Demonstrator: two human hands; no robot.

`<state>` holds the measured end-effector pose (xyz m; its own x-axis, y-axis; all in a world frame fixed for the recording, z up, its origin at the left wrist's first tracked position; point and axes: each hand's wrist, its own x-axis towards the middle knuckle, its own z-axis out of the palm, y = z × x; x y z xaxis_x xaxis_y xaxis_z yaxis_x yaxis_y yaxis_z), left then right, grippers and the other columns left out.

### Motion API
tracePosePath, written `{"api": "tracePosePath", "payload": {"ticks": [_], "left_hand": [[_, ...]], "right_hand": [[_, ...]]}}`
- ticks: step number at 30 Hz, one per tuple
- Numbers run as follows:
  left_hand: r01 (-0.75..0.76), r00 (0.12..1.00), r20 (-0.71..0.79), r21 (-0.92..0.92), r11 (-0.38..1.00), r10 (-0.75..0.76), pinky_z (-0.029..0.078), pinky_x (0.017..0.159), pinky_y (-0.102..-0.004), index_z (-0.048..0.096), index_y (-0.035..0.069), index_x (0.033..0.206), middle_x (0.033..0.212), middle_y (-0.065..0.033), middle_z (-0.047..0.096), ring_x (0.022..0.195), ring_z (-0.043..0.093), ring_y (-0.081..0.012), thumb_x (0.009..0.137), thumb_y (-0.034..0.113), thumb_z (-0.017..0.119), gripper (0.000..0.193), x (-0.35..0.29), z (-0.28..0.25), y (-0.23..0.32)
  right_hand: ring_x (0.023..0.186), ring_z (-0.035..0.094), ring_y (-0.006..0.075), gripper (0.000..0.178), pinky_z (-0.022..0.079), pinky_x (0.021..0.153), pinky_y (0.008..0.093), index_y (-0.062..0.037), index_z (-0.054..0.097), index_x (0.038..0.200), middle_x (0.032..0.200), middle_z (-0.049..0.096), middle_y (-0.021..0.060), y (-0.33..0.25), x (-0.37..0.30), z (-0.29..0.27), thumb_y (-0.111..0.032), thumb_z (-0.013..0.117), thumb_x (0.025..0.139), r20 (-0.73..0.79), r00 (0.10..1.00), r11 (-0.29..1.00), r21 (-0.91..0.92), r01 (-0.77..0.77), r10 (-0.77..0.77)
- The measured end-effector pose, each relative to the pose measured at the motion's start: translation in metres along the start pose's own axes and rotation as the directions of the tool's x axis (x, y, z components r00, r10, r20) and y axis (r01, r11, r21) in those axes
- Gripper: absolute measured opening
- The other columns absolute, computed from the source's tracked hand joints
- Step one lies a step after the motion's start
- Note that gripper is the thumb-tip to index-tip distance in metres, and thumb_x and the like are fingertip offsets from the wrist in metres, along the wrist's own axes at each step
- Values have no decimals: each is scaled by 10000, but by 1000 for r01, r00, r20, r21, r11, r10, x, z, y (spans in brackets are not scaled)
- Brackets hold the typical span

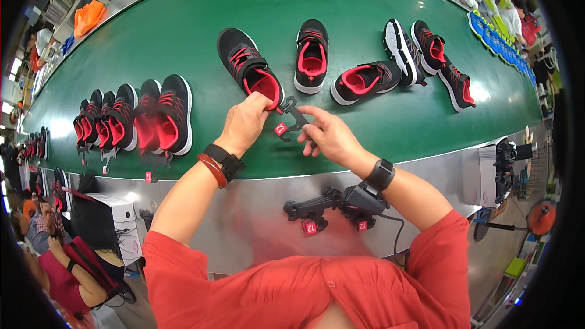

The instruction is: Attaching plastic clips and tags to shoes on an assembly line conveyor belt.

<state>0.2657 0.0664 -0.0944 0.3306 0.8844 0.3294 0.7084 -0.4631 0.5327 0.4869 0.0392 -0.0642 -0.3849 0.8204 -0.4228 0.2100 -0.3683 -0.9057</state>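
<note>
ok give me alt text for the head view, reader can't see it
A bare left hand pinches the heel of a black sneaker with red lining, while the right hand holds a red-tagged black plastic hanger beside it. More black-and-red sneakers rest on the green tabletop.

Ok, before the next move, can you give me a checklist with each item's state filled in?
1. Left hand on the nearest shoe: ok, at its heel.
2. Right hand at the black hanger: ok, fingers close against it.
3. Hanger hooked to the shoe: cannot tell.
4. Hanger's red tag visible: ok.
5. Spare hangers nearby: ok, on the metal surface.
6. All shoes sole-down: not ok, one lies tipped, sole showing.
</note>
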Motion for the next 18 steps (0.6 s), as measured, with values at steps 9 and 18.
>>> {"api": "tracePosePath", "payload": {"ticks": [9, 18], "left_hand": [[13, 999, -32, 49, 999, -11, 523, 688, -420, 619, 63, 939, 923, -94, 620, 827, 635, -330, 785, 45, 668, 163, -5, 6, -4], [289, 956, -4, -157, 944, -293, 506, 781, -371, 622, 24, 955, 907, -146, 639, 850, 638, -303, 782, -31, 634, 182, -4, 5, -30]], "right_hand": [[597, 643, 139, 273, 531, 563, 302, -83, 639, 1180, 773, 669, 86, 7, -5, 7, -128, 505, 946, 406, 903, 954, -300, -17, 144], [541, 601, 143, 380, 496, 531, 306, -33, 494, 1296, 740, 633, 77, 2, 19, -2, -125, 523, 929, -38, 976, 977, 14, 214, -213]]}}
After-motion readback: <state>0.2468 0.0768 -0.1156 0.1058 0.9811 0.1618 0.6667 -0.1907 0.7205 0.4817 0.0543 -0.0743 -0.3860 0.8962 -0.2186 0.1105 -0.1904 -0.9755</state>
